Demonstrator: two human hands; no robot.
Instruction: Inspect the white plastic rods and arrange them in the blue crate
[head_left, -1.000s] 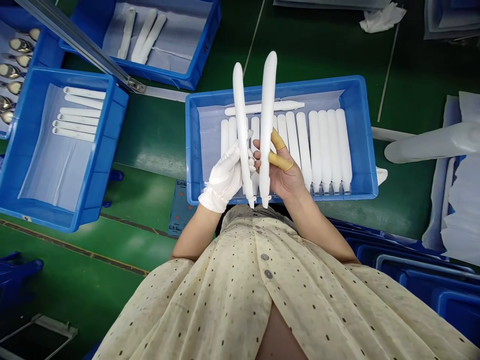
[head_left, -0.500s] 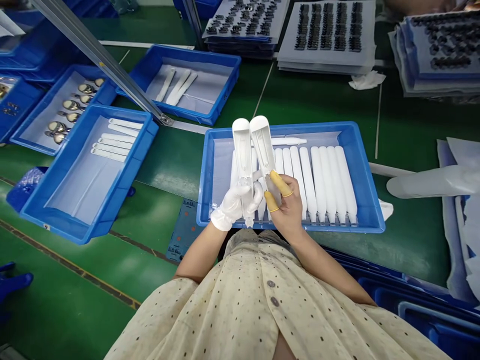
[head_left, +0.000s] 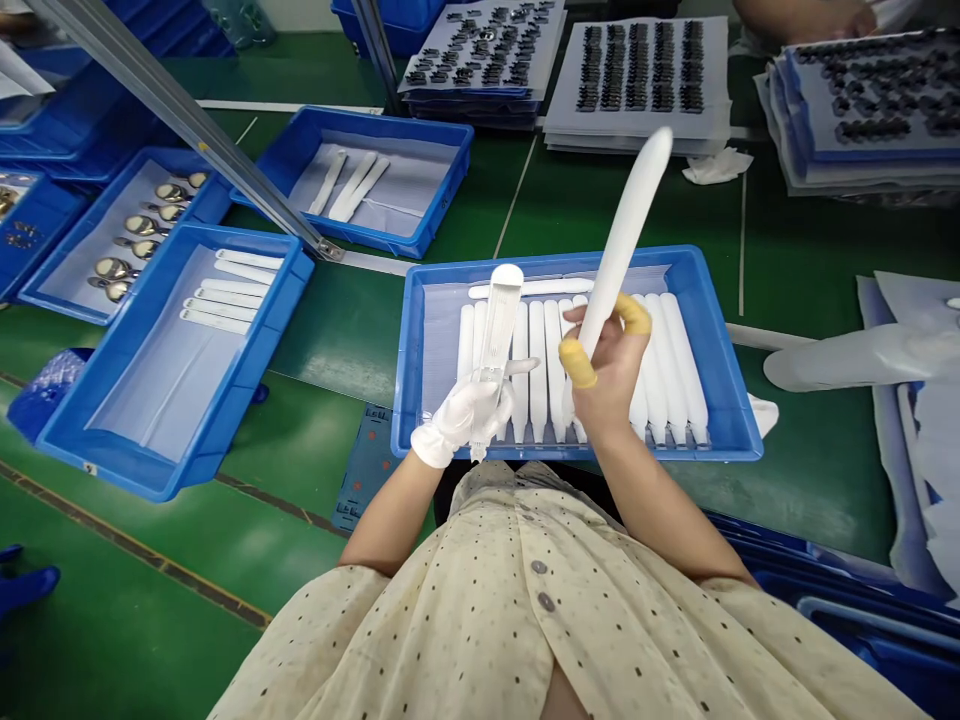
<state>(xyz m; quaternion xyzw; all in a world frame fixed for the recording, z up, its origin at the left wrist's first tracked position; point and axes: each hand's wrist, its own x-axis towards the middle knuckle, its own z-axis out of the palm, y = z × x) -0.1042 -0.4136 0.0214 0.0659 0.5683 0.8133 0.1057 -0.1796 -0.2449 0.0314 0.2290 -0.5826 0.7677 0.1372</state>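
In front of my body lies a blue tray (head_left: 739,400) with a row of long white plastic handle pieces (head_left: 538,372) and one more laid crosswise along its far side. My left hand (head_left: 466,410), in a white glove, is closed on the narrow end of a hollow white handle piece (head_left: 501,315), its inner side facing up. My right hand (head_left: 616,365) wears yellow finger cots and pinches another white handle piece (head_left: 630,225), raised and tilted to the right with its smooth outer side showing. Both held pieces are above the tray.
Left of me, a blue tray (head_left: 56,425) holds several white strips; another blue tray (head_left: 427,240) stands behind. A metal post (head_left: 172,120) slants across there. Stacked sheets with small black parts (head_left: 637,75) line the back. A translucent white tube (head_left: 832,358) juts in from the right.
My right hand has moved its piece away from the left one, raising it to the right and turning its outer side into view. My left hand still holds its piece, slightly lower.
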